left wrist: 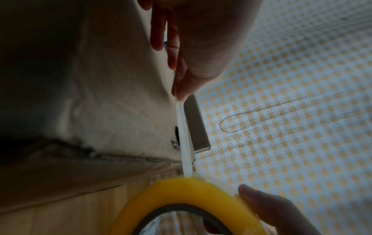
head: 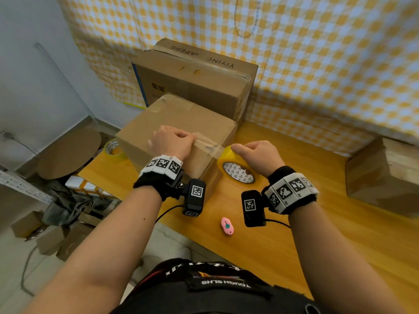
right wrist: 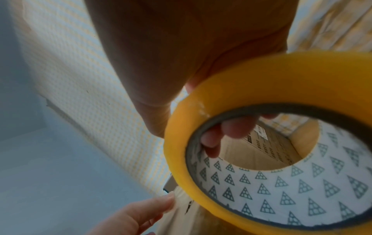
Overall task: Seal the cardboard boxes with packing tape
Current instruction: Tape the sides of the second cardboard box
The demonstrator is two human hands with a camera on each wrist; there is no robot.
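Note:
A small brown cardboard box stands on the wooden table. My left hand rests on the box's top near edge, thumb and finger pinching the end of a clear tape strip. In the left wrist view that hand holds the strip just off the box corner. The strip runs right to a yellow tape roll, which my right hand grips just off the box's right corner. In the right wrist view, fingers curl inside the roll.
A larger printed box stands behind the small one. A second tape roll lies left of it. A pink box cutter lies on the table near me. Another box sits at the right, with a checked cloth behind.

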